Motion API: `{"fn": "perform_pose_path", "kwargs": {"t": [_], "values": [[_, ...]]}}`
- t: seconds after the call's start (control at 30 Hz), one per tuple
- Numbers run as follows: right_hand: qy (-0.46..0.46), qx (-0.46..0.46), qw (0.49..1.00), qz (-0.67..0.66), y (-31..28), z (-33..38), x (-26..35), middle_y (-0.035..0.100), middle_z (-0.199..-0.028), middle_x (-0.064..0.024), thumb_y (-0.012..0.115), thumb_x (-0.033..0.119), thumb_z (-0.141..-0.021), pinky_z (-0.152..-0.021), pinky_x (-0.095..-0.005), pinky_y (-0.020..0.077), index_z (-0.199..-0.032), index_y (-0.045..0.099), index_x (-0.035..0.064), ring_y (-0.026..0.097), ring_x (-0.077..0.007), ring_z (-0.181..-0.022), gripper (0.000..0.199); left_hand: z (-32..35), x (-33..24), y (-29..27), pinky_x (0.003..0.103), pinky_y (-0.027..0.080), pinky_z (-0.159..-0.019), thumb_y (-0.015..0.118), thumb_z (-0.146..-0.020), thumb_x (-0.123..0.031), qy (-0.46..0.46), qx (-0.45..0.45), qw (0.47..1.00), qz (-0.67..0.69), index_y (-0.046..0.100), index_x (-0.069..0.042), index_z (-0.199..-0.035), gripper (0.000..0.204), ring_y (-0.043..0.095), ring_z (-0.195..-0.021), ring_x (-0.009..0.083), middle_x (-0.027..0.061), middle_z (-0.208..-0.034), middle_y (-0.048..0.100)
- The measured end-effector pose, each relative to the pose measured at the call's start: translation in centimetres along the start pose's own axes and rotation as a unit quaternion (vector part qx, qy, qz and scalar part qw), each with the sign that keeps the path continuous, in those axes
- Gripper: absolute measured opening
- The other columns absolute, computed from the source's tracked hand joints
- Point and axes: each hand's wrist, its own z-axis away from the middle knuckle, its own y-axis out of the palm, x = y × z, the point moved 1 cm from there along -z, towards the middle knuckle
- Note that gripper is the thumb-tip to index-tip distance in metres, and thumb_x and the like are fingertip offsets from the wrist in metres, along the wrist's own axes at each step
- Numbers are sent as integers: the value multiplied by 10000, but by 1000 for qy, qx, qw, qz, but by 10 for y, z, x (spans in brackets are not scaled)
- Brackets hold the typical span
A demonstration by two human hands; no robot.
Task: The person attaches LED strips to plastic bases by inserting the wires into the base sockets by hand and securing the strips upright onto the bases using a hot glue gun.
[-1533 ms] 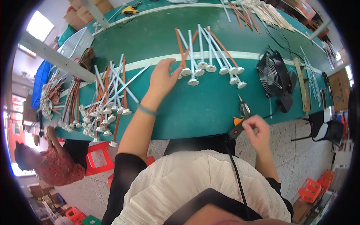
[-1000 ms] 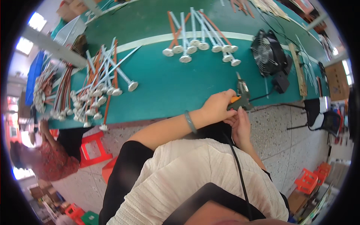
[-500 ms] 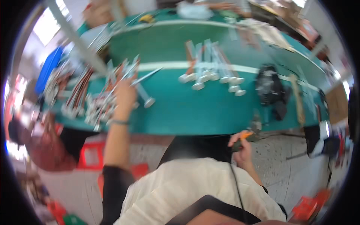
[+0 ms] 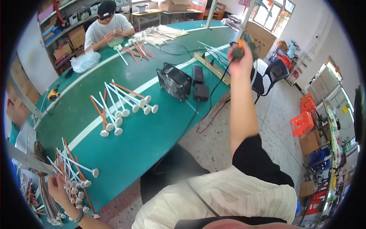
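On the near left of the green table, my left hand (image 4: 59,191) is among a pile of long white and red-brown strips with round white heads (image 4: 76,179). Its fingers look curled in, but what is between them is hidden by the strips. My right arm stretches out to the far right, and my right hand (image 4: 242,63) is closed round a dark green corded glue gun (image 4: 248,42) with an orange part. It is above the table's right end, and its black cable runs back down. Another group of white-headed strips (image 4: 118,111) lies fanned out mid-table.
A black fan (image 4: 174,81) stands beside black power adapters (image 4: 200,91) and a wooden-based power strip (image 4: 212,67). Thin translucent sticks (image 4: 213,51) lie past it. Across the table a co-worker (image 4: 108,28) handles similar strips. A dark chair (image 4: 275,71) stands at right.
The view has swung right. My right hand has gone from the table's front edge out to its right end, carrying the glue gun. My left hand remains at the left pile.
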Motion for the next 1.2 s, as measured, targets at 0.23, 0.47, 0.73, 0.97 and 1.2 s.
{"fn": "perform_pose_path", "kwargs": {"t": [0.23,0.47,0.73,0.97,1.2], "values": [[-23,-10,998,56,-8,-48,-27,649,-824,-102,656,271,-908,-587,-334,533,-966,567,65,628,-226,-672,233,55,-80,44,238,420,-569,619,-918,-55,-59,55,934,348,638,14,-922,72,544,-670,93,32,-757,601],[229,296,922,96,-7,149,-79,606,-935,-92,515,332,-1001,-720,-301,477,-1144,568,23,583,-179,-761,345,70,-168,140,277,493,-643,685,-888,-106,71,144,938,308,697,19,-905,127,637,-713,150,85,-804,669],[449,480,706,264,-92,315,-150,644,-1119,-112,604,117,-894,-698,-240,469,-1315,521,24,587,-113,-807,439,70,-176,155,308,521,-657,722,-815,-35,124,161,954,223,691,11,-877,83,673,-743,235,111,-840,691],[267,607,668,337,-74,327,-153,648,-1012,-130,627,78,-910,-789,-329,491,-1085,625,-30,625,-217,-897,205,75,-176,154,322,536,-642,730,-811,-46,132,171,955,204,694,9,-842,73,680,-734,248,120,-855,701],[247,595,681,349,-68,333,-158,633,-954,-144,632,101,-913,-741,-341,479,-1060,616,-28,614,-248,-833,197,74,-177,157,311,534,-625,733,-814,-50,128,175,953,213,706,2,-853,71,676,-707,243,122,-854,699]]}}
